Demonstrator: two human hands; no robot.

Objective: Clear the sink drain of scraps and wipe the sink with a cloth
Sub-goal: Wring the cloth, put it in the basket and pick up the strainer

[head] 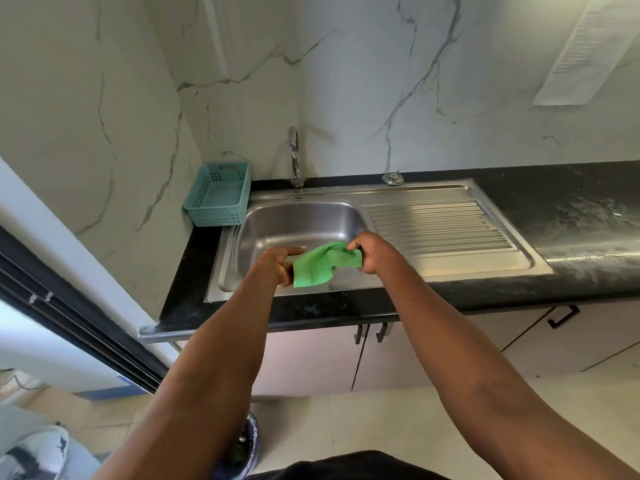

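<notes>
Both my arms reach out over the sink [277,220]; between my hands I hold a green cloth [320,265] in the air above the near part of the sink basin; the cloth is crumpled, one flap hanging toward the sink's front rim. My left hand [277,265] grips the cloth's left edge, fingers curled under it, forefinger pointing straight out along the top; my right hand [372,252] pinches the cloth's right corner between thumb and curled fingers. The sink drain is hidden behind hands and cloth; cannot tell whether scraps lie in it. The visible basin wall is bare steel with a dull shine. The ribbed draining board [440,223] lies to the right of the basin; a tap [294,157] stands behind the basin's far rim; a metal strainer [393,178] sits on the black tabletop [571,209] behind the draining board. A teal plastic basket [218,194] stands at the sink's far left corner, against the marbled wall. A bin [247,445] with a dark liner stands on the floor in front of the sink cupboard.
</notes>
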